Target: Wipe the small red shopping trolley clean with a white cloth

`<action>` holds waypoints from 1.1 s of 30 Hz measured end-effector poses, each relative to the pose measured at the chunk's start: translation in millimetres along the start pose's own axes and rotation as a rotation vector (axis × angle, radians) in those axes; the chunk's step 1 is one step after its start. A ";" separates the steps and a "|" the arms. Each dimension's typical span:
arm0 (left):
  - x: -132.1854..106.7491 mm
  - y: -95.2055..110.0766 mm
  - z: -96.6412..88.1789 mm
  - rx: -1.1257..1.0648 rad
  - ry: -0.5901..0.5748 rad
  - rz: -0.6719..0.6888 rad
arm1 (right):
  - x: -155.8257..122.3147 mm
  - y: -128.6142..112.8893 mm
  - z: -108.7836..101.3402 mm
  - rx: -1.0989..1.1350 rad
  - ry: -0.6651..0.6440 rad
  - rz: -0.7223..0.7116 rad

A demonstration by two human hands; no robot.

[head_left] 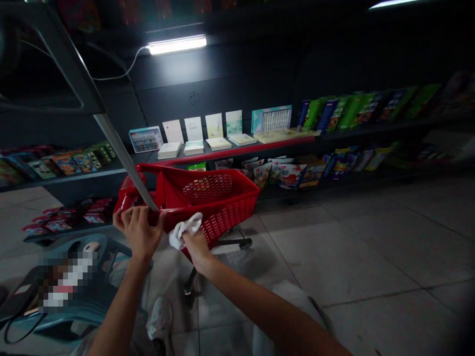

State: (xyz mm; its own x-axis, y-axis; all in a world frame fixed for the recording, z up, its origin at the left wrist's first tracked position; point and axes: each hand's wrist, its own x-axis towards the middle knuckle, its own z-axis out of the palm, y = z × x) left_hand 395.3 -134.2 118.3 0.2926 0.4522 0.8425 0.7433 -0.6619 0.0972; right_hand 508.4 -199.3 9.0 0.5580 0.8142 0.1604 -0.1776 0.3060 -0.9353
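A red plastic shopping cart on small wheels stands on the tiled floor in front of me. My left hand is closed round the lower end of the cart's grey handle bar, which slopes up to the left. My right hand is closed on a crumpled white cloth and presses it against the near rim of the red basket.
Dark shelves along the back hold notebooks, boxed sets and snack packets. A blue plastic stool or crate with a pixelated patch sits at the lower left. My knees and a white shoe show below. Grey floor tiles spread right.
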 end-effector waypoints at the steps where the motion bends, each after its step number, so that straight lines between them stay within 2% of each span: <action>1: -0.9 1.6 -0.4 -0.011 -0.008 -0.009 | -0.9 -7.9 2.4 -0.044 0.018 -0.037; 3: -2.0 3.4 -0.9 -0.030 -0.022 -0.023 | -5.8 -9.8 4.6 -0.185 0.073 -0.145; 6: -1.3 2.8 -0.5 -0.039 -0.034 -0.029 | -16.3 18.1 -3.8 -0.386 0.124 -0.222; 9: 0.7 -0.1 0.9 -0.025 -0.031 -0.018 | -22.9 54.6 -22.4 -0.485 0.043 -0.187; 12: 0.9 -3.0 2.8 -0.010 -0.025 -0.001 | -24.1 71.5 -41.0 -0.517 -0.045 -0.198; 15: -0.9 -5.4 4.4 0.009 -0.017 0.011 | -20.6 66.1 -57.1 -0.657 -0.145 -0.240; 19: -2.2 -9.7 5.6 0.025 0.002 0.036 | -3.7 41.0 -85.6 -1.110 -0.422 -0.446; 21: -1.8 -12.7 6.4 0.031 0.009 0.053 | 11.0 24.9 -107.9 -1.314 -0.454 -0.471; 23: -1.2 -15.5 7.3 0.037 0.024 0.074 | 28.0 8.0 -137.9 -1.428 -0.370 -0.414; 25: -0.8 -17.3 8.3 0.039 0.035 0.088 | 45.2 -7.9 -175.0 -1.437 -0.212 -0.347; 27: -0.8 -17.7 8.9 0.034 0.042 0.089 | 61.4 -20.4 -215.2 -1.346 0.013 -0.324; 29: -1.1 -17.1 9.3 0.022 0.045 0.079 | 76.2 -27.6 -251.0 -1.188 0.317 -0.273; 31: -1.4 -16.1 9.5 0.002 0.046 0.062 | 88.2 -27.8 -274.0 -1.008 0.615 -0.130; 33: -1.1 -15.1 9.5 -0.019 0.042 0.042 | 95.0 -20.4 -278.0 -0.855 0.749 0.040</action>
State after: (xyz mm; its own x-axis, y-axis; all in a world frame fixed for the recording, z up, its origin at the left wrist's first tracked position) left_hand 389.4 -119.0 110.8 0.2977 0.3984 0.8676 0.7189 -0.6915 0.0708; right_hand 790.4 -265.4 -44.3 0.9594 0.2282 0.1656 0.2449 -0.3840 -0.8902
